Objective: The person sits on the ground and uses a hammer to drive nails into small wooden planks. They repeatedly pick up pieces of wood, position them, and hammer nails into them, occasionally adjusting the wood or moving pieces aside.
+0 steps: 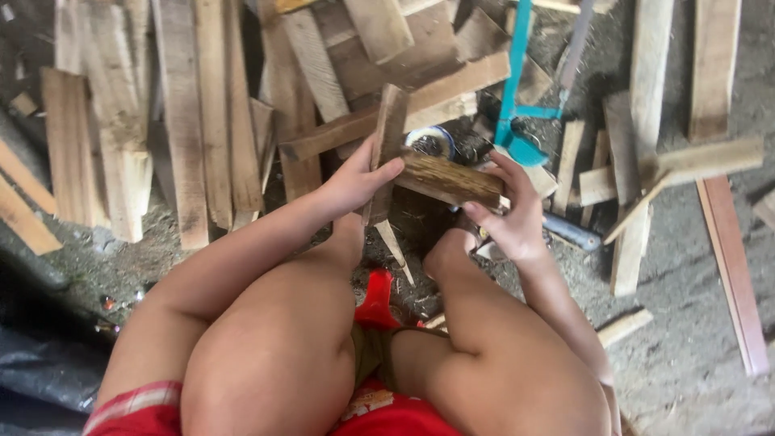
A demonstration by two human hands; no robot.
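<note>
Gripped tight in both hands, two rough brown wooden pieces are being held together at a right angle. An upright weathered slat (386, 145) is clamped by the left hand (355, 182), fingers wrapped over its edge, while a short dark wooden block (452, 179) is pinched by the right hand (513, 214), probably so the joint stays square, just above the knees. Scrap planks (182, 121) are piled from 9 to 12 o'clock, a blue-framed hacksaw (517, 97) lies at 1 o'clock, and bare grey ground (686, 339) is left around 4 o'clock.
</note>
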